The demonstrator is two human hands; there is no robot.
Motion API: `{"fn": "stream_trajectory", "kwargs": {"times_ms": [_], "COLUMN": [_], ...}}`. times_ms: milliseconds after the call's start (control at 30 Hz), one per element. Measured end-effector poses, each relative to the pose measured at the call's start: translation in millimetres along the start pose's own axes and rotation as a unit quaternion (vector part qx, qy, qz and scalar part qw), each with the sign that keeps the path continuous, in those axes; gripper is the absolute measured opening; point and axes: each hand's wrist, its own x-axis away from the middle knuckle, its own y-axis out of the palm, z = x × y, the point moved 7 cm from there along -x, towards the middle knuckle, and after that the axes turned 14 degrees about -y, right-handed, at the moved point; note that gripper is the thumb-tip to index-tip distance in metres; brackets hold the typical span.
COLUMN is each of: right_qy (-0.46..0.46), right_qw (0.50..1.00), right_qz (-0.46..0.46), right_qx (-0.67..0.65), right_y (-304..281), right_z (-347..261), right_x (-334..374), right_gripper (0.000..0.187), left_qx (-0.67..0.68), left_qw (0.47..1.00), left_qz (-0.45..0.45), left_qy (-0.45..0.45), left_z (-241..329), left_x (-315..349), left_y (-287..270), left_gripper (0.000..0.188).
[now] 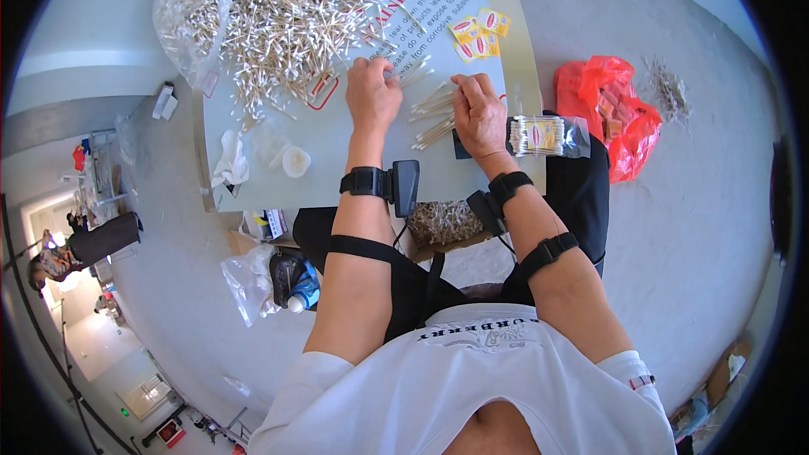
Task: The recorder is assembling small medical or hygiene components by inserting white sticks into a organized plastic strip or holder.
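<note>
A large heap of cotton swabs (pixel 295 21) with white tips and pale sticks covers the far left of the table. My left hand (pixel 373 94) is at the heap's right edge, its fingers curled together; what they hold, if anything, is hidden. A few loose swabs lie just right of its fingertips. My right hand (pixel 480 114) is closed, with fingers bent down at the right ends of a small row of swabs (pixel 433 111). Beside the right wrist, near the table's right edge, lies a clear pack of swabs (pixel 538 136) with a yellow label.
Yellow labels (pixel 479 38) lie at the far right of the table (pixel 337 187). A clear bag (pixel 195 13), white tissue (pixel 230 160) and round white container (pixel 296 162) are on the left. A red bag (pixel 608 114) sits right. Below the table edge is a box of swabs (pixel 447 223).
</note>
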Motion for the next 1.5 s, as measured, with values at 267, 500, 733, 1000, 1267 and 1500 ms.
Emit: {"fn": "stream_trajectory", "kwargs": {"times_ms": [267,500,733,1000,1267,1500], "right_qy": [0.029,0.073,0.056,0.199,0.229,0.202], "right_qw": [0.991,0.975,0.958,0.878,0.843,0.872], "right_qz": [0.09,0.13,0.136,0.125,0.162,0.145], "right_qx": [-0.094,-0.166,-0.247,-0.416,-0.459,-0.421], "right_y": [-9.3,-22.5,-9.0,0.7,-8.3,-8.7], "right_z": [16.2,5.6,3.8,23.7,26.8,27.4], "right_x": [0.4,18.3,19.0,26.6,28.1,27.1], "right_gripper": [0.018,0.019,0.031,0.041,0.042,0.04], "left_qx": [0.013,0.152,0.459,0.327,-0.083,-0.103], "left_qw": [0.994,0.98,0.888,0.944,0.988,0.982], "left_qz": [0.036,0.053,-0.018,-0.012,-0.059,-0.088], "left_qy": [0.105,0.114,-0.032,0.036,0.114,0.135], "left_z": [34.7,21.8,17.4,24.4,46.7,46.1], "left_x": [40.8,84.0,97.5,99.9,125.9,112.8], "left_y": [12.4,3.2,19.8,14.6,31.5,33.6], "left_gripper": [0.015,0.024,0.052,0.048,0.073,0.07]}}
